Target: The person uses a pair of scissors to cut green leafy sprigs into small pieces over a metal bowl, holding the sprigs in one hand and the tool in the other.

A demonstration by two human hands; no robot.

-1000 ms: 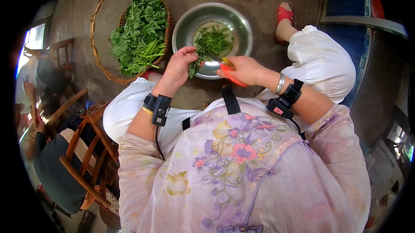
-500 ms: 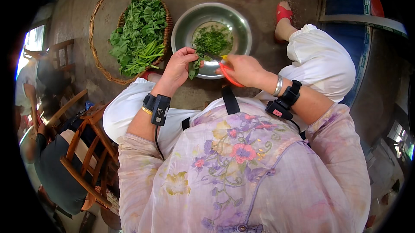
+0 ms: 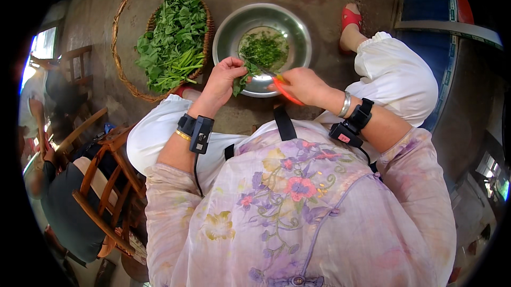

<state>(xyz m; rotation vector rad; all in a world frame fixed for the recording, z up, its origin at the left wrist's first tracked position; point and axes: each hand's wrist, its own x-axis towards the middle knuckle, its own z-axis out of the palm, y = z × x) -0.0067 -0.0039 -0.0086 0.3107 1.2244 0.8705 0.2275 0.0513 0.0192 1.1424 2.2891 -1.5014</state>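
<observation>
My left hand (image 3: 223,80) pinches a bunch of leafy greens (image 3: 240,85) at the near left rim of a steel basin (image 3: 223,34). In my right hand (image 3: 303,86) is a pair of scissors (image 3: 286,93) with orange-red handles, its blades pointing left toward the greens. Chopped greens (image 3: 263,50) lie in the bottom of the basin, below and beyond the blades. Whether the blades touch the held leaves is hard to make out.
Left of the basin stands a wicker basket (image 3: 209,26) with a tall handle, heaped with leafy greens (image 3: 173,42). A wooden chair (image 3: 109,180) and a seated person (image 3: 69,202) are at the left. A blue panel (image 3: 426,0) stands at the far right.
The scissors have turned a little in my right hand, and their blades show more over the basin. My left hand keeps its pinch on the greens, nearly in place.
</observation>
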